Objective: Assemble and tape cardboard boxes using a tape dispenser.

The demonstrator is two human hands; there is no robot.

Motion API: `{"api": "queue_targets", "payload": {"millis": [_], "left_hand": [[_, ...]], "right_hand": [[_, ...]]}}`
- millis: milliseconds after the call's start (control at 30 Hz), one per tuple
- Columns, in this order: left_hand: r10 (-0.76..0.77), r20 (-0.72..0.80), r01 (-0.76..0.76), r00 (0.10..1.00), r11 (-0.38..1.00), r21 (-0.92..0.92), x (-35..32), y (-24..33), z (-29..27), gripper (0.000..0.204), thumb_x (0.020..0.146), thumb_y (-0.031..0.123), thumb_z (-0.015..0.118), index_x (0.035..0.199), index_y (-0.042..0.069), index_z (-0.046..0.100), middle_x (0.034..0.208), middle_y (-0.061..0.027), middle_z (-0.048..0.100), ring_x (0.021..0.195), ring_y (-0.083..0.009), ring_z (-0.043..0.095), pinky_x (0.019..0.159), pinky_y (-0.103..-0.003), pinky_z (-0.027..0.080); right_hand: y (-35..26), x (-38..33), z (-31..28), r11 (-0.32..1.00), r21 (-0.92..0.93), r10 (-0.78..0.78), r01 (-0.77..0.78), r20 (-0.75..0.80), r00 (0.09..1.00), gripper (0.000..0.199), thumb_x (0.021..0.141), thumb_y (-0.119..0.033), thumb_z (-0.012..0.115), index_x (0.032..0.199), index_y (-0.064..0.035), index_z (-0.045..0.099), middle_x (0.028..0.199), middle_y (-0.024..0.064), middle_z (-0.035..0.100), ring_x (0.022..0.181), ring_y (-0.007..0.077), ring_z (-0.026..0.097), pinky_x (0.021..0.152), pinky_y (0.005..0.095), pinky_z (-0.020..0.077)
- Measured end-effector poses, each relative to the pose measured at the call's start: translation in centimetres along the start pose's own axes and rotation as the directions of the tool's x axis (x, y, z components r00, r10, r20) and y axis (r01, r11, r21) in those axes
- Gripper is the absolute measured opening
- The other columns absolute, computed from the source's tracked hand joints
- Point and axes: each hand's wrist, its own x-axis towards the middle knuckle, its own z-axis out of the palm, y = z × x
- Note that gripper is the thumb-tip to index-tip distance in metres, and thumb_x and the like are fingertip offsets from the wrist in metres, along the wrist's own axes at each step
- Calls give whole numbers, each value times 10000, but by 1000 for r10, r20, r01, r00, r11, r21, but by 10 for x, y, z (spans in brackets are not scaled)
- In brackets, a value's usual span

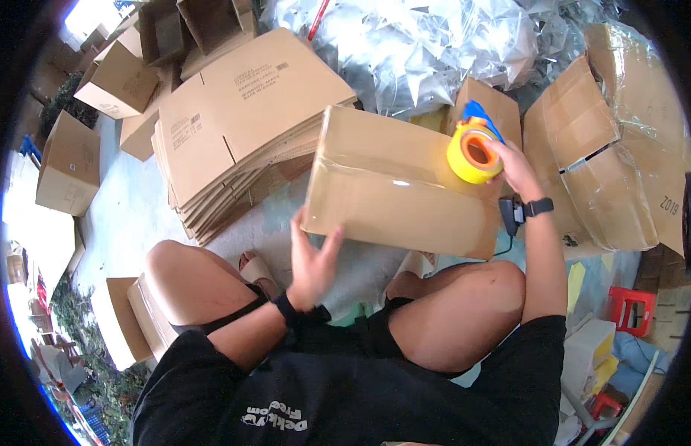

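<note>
You sit on a pale concrete floor [130,215] crowded with cardboard, your bare knees spread to either side. Closest to you, your left hand [312,260] rests against the near left corner of a closed brown box [401,186], fingers spread flat and thumb on the near face, gripping nothing. The box lies just beyond that hand, across the space between your knees, its top seam covered with shiny clear tape. Over the box's far right corner, your right hand [518,169] is closed around a yellow tape dispenser [473,152] with an orange core and a blue blade guard, pressed against the box's top edge. Beyond your left hand and to its left, a stack of flattened cartons [241,119] leans across the floor. Right of your right hand stands a larger taped carton [598,163]. Farthest off, behind both hands, lies a heap of crinkled silver bags [434,44].
</note>
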Motion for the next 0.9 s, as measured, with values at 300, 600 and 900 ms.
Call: {"api": "queue_targets", "payload": {"millis": [300,600,900], "left_hand": [[243,477,-440,845,823,360,-55,64,58,1034,866,287,718,1582,-99,78,1643,-335,119,1549,-466,105,1234,-543,123],[460,121,-476,880,845,244,18,34,52,704,860,266,725,1423,-33,428,1383,-226,503,1285,-411,453,1123,-493,332],[-550,-383,463,742,834,-300,138,-32,-11,686,911,417,693,1344,-61,458,1338,-265,521,1172,-303,566,976,-413,484]], "right_hand": [[66,-18,-86,968,253,37,-5,-122,992,420,977,-437,581,1177,-80,679,942,49,735,732,170,681,548,335,505],[30,-42,-27,984,178,28,-19,-47,999,384,989,-357,597,1240,-74,661,1037,43,724,837,149,686,557,307,534],[-29,-46,110,993,-86,-25,80,508,861,443,906,-280,697,1287,-65,623,1027,34,695,836,141,673,637,318,560]]}}
